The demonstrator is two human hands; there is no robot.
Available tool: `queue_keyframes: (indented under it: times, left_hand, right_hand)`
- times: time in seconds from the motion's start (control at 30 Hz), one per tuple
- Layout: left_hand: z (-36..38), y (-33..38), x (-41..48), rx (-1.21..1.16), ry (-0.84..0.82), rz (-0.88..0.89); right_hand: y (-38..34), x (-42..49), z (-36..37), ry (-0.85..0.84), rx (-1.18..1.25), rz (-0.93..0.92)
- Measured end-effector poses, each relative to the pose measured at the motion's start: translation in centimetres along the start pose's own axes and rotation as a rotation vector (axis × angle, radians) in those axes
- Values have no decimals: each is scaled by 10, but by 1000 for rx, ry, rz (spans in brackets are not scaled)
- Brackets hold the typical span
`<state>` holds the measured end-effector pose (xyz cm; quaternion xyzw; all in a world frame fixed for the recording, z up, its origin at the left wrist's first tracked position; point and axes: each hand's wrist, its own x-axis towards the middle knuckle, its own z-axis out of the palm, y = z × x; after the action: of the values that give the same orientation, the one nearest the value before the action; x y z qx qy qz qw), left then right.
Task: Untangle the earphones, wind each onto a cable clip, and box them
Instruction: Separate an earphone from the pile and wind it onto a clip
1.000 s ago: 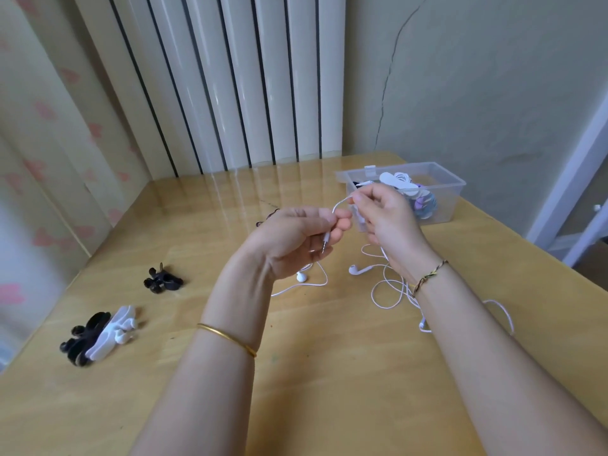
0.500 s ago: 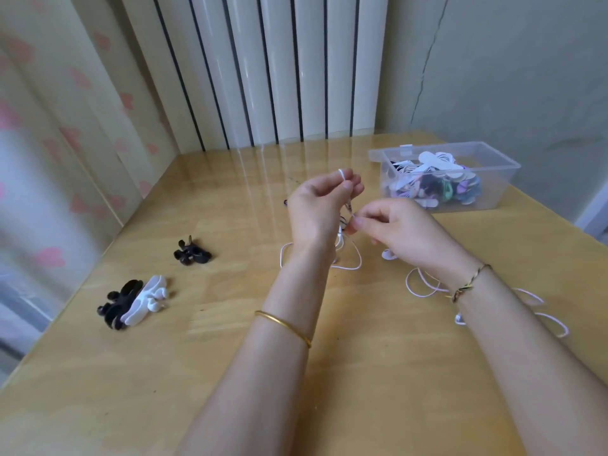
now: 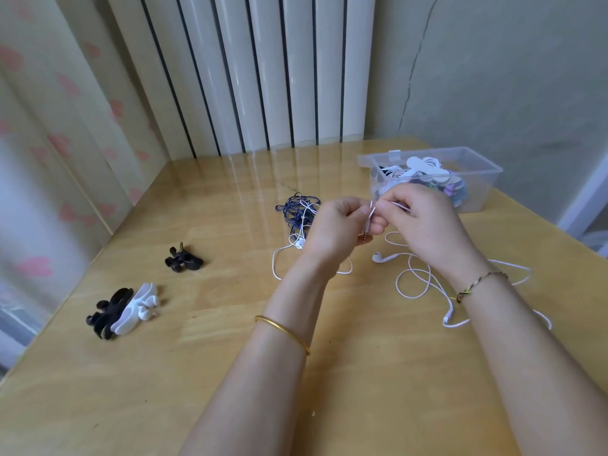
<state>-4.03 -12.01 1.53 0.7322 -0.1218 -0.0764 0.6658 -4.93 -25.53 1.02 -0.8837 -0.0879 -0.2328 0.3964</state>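
A single head-worn wide-angle view looks forward and down, close over the table [image 3: 131, 406].

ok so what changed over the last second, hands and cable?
The hands drew level: the left hand had been pinching higher than the right hand; now their fingertips meet at the white cable just above the plug. Both kept hold; nothing was let go. The clips and the box stayed put.
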Motion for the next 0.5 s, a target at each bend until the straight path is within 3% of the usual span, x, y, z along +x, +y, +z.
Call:
queue_keyframes:
  times: [0.17, 0.3, 0.4, 0.5]
  left_hand:
    - [-4, 3, 0, -1, -63, -72]
    - [-7, 5, -2, -23, -117, -79]
    - [-8, 10, -1, -229, -127, -120]
    - [-10, 14, 1, -517, -32, -175]
  right_hand:
    - [9, 1, 3, 99, -165, -61]
    - [11, 2, 2, 177, -138, -51]
    - [9, 2, 6, 96, 73, 39]
    - [6, 0, 9, -95, 135, 98]
